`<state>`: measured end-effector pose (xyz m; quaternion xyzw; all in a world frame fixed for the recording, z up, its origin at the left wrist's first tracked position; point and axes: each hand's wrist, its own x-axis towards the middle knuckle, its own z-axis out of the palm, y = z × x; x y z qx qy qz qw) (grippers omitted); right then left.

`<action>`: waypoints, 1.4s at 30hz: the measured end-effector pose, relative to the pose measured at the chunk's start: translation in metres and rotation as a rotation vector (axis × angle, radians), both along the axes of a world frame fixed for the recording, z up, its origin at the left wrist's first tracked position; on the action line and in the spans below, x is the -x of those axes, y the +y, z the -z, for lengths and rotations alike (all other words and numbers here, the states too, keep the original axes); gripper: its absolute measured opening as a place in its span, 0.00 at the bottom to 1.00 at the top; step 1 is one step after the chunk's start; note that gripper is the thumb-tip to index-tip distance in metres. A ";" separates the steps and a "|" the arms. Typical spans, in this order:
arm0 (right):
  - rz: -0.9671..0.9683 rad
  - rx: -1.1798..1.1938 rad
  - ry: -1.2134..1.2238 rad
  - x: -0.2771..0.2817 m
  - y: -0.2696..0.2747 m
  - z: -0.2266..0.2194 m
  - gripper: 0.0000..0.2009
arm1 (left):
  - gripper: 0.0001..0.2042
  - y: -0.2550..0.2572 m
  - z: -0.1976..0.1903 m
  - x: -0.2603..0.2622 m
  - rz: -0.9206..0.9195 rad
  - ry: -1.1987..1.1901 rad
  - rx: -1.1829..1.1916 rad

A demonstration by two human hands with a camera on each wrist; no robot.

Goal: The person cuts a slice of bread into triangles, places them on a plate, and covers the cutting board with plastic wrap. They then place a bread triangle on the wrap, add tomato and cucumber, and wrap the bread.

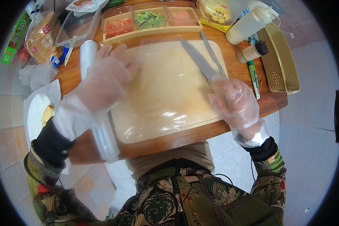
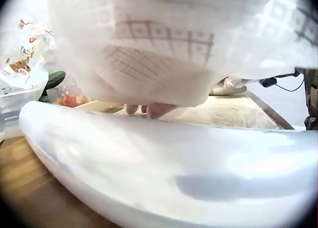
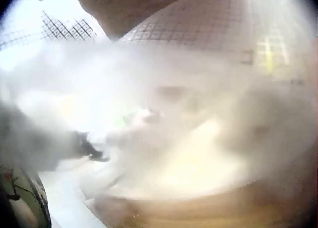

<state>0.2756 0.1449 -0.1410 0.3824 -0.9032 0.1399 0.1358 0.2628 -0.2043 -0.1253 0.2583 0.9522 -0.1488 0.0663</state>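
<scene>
Leftmost, a white cylindrical film roll point(image 1: 104, 139) reaches the near edge of the brown wooden worktop point(image 1: 268, 103), where my left forearm point(image 1: 52, 140) could nudge it off. Next, my left grip point(image 1: 109, 73), gloved in clear plastic, has loosely extended fingers and nothing visibly held. Centrally, glossy transparent film point(image 1: 165, 113) lies over a cream rectangular board point(image 1: 197, 117); uneven pulling could crease it. Rightward, two grey-bladed knives point(image 1: 197, 59) run toward my similarly gloved right grip point(image 1: 236, 103), fingers bent; remotely, I cannot tell whether it pinches anything. Film snagging on a blade could tear.
</scene>
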 end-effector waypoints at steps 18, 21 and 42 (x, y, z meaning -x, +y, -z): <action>0.216 -0.158 -0.138 -0.003 -0.001 0.005 0.30 | 0.29 0.000 0.002 0.014 -0.002 0.043 -0.054; 0.241 -0.121 -0.118 -0.007 0.004 0.006 0.30 | 0.30 0.004 -0.002 0.017 -0.048 -0.008 0.018; 0.124 0.606 -1.284 -0.114 -0.042 -0.031 0.26 | 0.26 -0.043 0.016 0.033 0.284 -0.044 -0.336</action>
